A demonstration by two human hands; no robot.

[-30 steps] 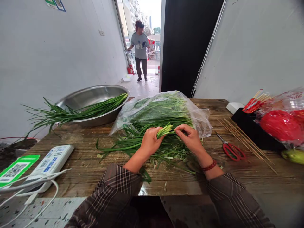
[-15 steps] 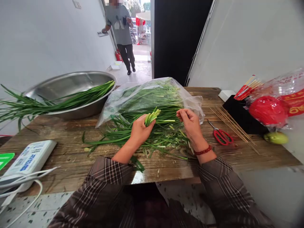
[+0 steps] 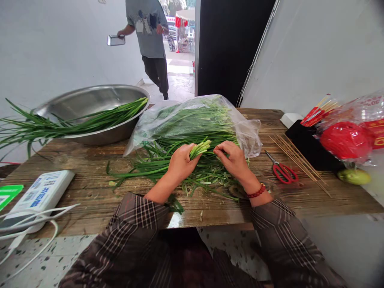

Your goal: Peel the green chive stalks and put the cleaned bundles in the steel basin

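My left hand (image 3: 181, 162) is closed around a bunch of garlic chives (image 3: 200, 148), their pale cut ends pointing right and the green leaves trailing left. Just right of those ends, my right hand (image 3: 233, 160) has its thumb and fingers pinched together; what is between them, if anything, I cannot make out. Behind both hands a clear plastic bag (image 3: 186, 110) lies over a large heap of chives. Loose trimmings (image 3: 211, 176) are scattered on the wooden table (image 3: 207, 212) beneath my hands.
A steel basin (image 3: 87, 100) with more chives stands at the back left. A white device (image 3: 42, 196) with cables lies front left. Red-handled scissors (image 3: 285, 173), thin sticks (image 3: 300, 162) and a black box (image 3: 312, 148) are on the right. A person (image 3: 148, 36) holds a metal tray (image 3: 116, 40) near the doorway.
My right hand has moved left, closer to the ends of the chives in my left hand. The person in the doorway has come nearer, and the view has shifted slightly.
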